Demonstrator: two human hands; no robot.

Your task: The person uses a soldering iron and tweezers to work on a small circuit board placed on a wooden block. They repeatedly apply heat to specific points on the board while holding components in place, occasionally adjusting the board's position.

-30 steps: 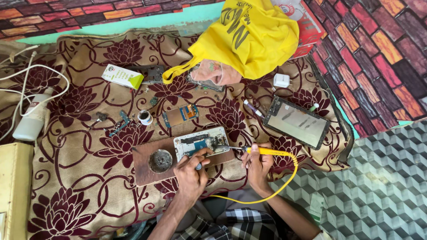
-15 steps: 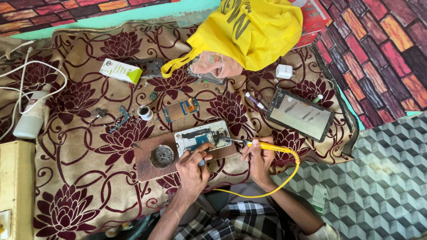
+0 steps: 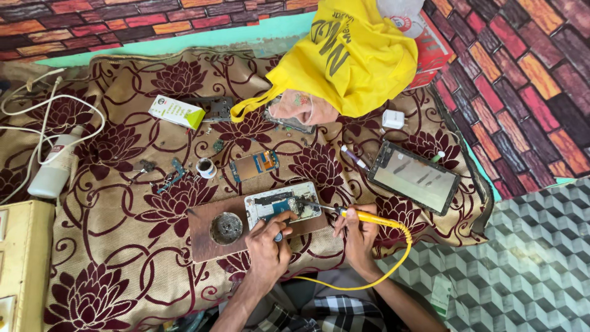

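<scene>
Over floral cloth, right hand grips soldering iron at opened phone.

1. The opened phone, white-framed with its blue circuit board exposed, lies flat on a brown wooden board just below the frame's centre.
2. The yellow-handled soldering iron lies slanted right of it, tip on the phone's right end, its yellow cord looping downward.

We see bright, even daylight across the frame, only soft shadows under things, mild glare on the phone screen at right, everything sharp.
</scene>
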